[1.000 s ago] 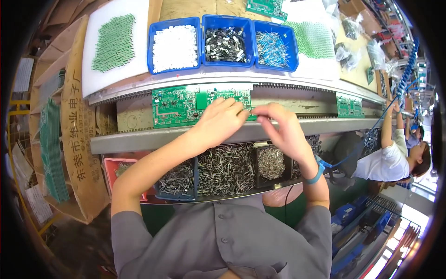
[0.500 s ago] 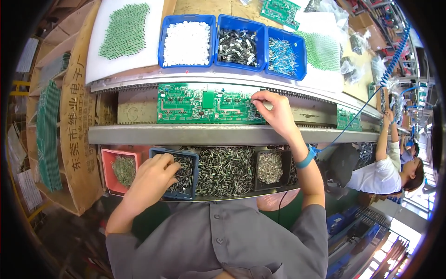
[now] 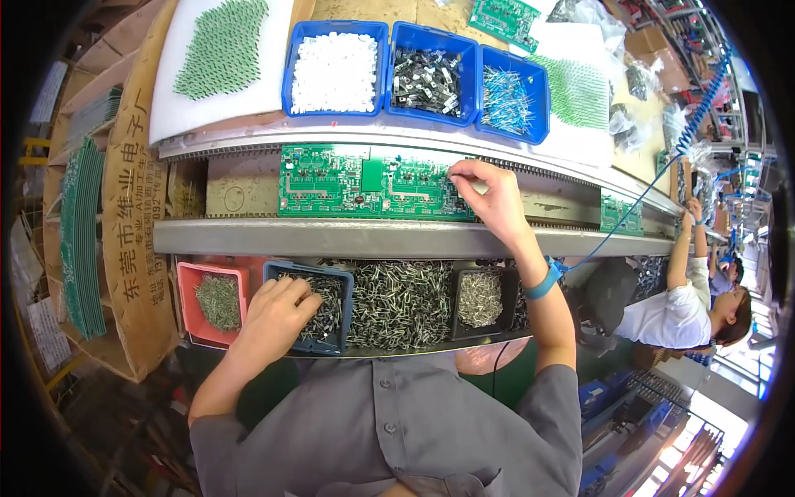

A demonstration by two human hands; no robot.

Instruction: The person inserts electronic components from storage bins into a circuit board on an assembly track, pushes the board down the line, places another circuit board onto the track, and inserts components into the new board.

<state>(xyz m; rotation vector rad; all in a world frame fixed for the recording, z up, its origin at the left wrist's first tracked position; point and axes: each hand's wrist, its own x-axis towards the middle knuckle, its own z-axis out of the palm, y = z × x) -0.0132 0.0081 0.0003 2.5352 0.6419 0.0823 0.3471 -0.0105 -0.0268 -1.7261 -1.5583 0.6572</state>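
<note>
A long green circuit board (image 3: 330, 205) lies in the rail track across the middle. At its right end my right hand (image 3: 495, 197) hovers with thumb and index finger pinched together; whatever they hold is too small to make out. A blue wristband (image 3: 544, 279) circles that wrist. My left hand (image 3: 284, 313) reaches over the left side of a blue-grey bin (image 3: 348, 308) of small dark parts. Its fingers are curled down among the parts, and the fingertips are hidden.
Left of that bin is a pink bin (image 3: 186, 291); to the right are a heap of metal-legged parts (image 3: 399, 306) and a black bin (image 3: 457, 319). Blue bins (image 3: 387, 83) stand beyond the rail. A coiled blue cord (image 3: 691, 124) runs down to my wristband. A co-worker (image 3: 675, 319) sits at right.
Both hands keep nearly the same places, right at the board and left in the bin. The whole view has shifted slightly.
</note>
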